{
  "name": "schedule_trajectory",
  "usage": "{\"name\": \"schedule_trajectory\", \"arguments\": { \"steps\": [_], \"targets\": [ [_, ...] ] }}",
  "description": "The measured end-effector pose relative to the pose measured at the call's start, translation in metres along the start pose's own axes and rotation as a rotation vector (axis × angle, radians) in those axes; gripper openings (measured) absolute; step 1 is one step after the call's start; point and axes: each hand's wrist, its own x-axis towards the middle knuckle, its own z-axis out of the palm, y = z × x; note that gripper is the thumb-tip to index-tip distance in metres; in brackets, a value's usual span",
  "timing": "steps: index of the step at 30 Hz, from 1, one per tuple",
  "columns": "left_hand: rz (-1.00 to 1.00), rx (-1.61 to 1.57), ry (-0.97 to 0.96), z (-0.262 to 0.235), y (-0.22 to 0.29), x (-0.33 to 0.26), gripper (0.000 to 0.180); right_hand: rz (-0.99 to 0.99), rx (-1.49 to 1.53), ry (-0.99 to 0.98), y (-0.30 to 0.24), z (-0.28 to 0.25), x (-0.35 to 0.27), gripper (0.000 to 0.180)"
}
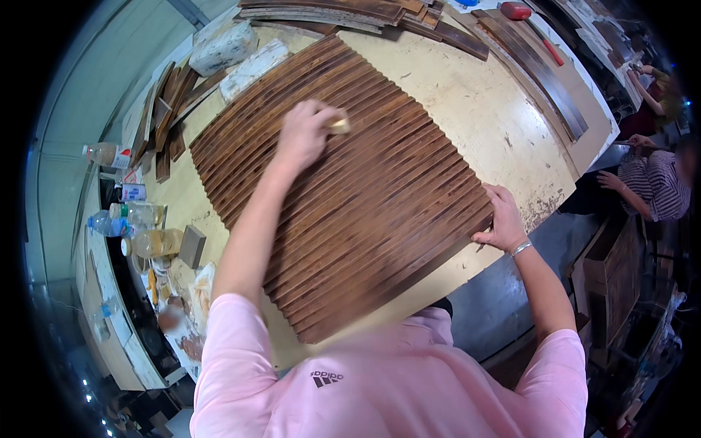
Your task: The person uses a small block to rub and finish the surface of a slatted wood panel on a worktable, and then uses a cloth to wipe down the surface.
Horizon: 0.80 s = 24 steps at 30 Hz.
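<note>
A large dark-brown wooden panel (380, 190) with parallel ridges lies at a slant across the pale worktable (456, 95). Over its far left part, my left hand (304, 135) is closed around a small pale-yellow pad (339, 126); slight blur hides the pad's exact kind. My right hand (504, 221) grips the panel's right corner, the thumb at the near edge and the fingers along the right side. A bracelet circles my right wrist.
Wood strips (328, 11) are stacked at the far edge, beside white speckled blocks (224, 48). Bottles (157, 243) and a grey block (192, 247) stand at the left. A red-headed mallet (515, 11) lies far right, near long boards (533, 69). Other people (657, 179) sit beyond the table's right side.
</note>
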Motion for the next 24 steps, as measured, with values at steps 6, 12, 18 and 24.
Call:
{"name": "schedule_trajectory", "arguments": {
  "steps": [6,12,18,24],
  "targets": [
    [-0.14,0.093,0.01,-0.083,-0.052,-0.147,0.037,0.044,0.019,-0.012,0.004,-0.003,-0.014,0.113],
    [-0.632,-0.042,0.128,-0.133,-0.118,-0.333,0.036,-0.048,0.05,0.044,0.0,-0.009,0.002,0.103],
    [-1.055,-0.696,0.64,-0.125,0.015,-0.335,0.03,-0.138,0.048,0.0,-0.011,-0.009,0.026,0.098],
    [-0.785,-0.03,0.422,-0.14,0.03,-0.326,0.032,0.117,0.084,-0.016,-0.019,-0.027,-0.021,0.079]
  ]
}}
